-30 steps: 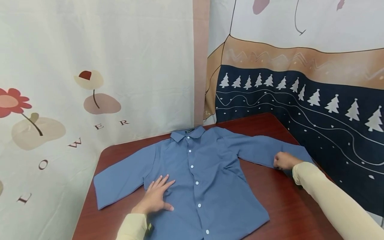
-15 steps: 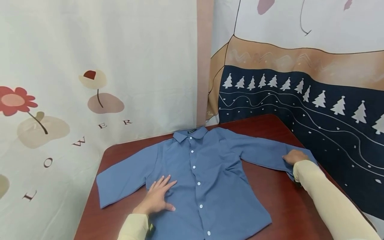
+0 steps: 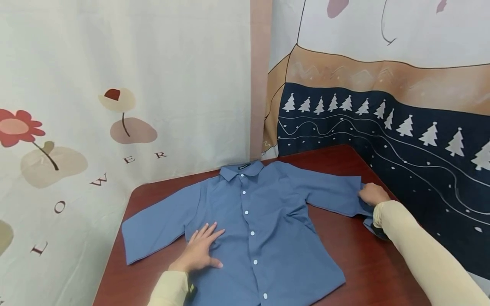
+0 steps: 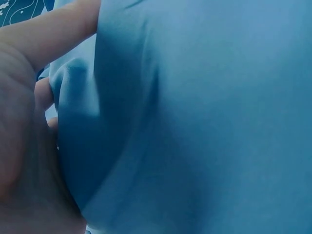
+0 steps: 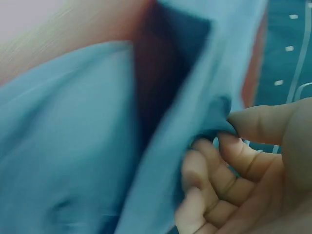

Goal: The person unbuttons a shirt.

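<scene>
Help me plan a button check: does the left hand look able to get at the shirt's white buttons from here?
Probably yes: the left hand rests spread on the shirt beside the white buttons, and only shirt fabric shows between.

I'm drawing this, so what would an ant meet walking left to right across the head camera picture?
Red flower → cream flower with a dark red patch → left hand → row of white buttons → right hand → last pale tree at the edge.
</scene>
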`<action>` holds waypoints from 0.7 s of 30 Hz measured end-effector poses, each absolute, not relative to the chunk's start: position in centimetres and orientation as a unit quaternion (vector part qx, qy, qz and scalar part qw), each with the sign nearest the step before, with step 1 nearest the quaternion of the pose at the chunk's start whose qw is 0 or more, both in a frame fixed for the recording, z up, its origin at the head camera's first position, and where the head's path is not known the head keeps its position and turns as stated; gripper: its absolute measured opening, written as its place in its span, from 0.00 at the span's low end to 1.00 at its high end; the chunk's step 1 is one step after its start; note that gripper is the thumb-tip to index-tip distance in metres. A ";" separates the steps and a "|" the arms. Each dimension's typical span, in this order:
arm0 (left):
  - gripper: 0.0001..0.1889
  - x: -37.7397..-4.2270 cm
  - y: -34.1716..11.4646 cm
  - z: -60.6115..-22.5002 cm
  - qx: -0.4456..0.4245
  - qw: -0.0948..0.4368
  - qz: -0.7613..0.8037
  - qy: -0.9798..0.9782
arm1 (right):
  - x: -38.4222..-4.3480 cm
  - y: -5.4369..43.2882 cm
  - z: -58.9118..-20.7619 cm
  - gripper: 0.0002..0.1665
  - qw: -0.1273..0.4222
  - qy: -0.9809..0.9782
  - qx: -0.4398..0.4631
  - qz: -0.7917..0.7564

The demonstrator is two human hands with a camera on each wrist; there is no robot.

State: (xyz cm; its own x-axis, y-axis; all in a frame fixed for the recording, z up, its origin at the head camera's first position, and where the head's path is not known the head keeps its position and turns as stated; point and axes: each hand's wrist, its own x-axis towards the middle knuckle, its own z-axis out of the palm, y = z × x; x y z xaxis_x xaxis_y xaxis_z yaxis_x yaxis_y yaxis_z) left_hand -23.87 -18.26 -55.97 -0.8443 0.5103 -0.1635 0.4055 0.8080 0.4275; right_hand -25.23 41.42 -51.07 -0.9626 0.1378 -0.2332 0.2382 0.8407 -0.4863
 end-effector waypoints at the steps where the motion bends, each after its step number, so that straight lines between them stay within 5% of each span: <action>1: 0.52 -23.8 -18.3 -55.9 0.242 0.138 0.193 0.941 | -25.6 41.0 -50.6 0.14 0.090 0.952 0.096 -0.275; 8: 0.52 -23.7 -18.3 -56.2 0.243 0.135 0.195 0.940 | -28.4 36.3 -46.1 0.12 0.037 0.897 0.099 -0.430; 21: 0.52 -23.6 -18.4 -56.2 0.245 0.137 0.203 0.938 | -31.0 28.8 -39.0 0.09 -0.108 0.647 -0.034 -0.754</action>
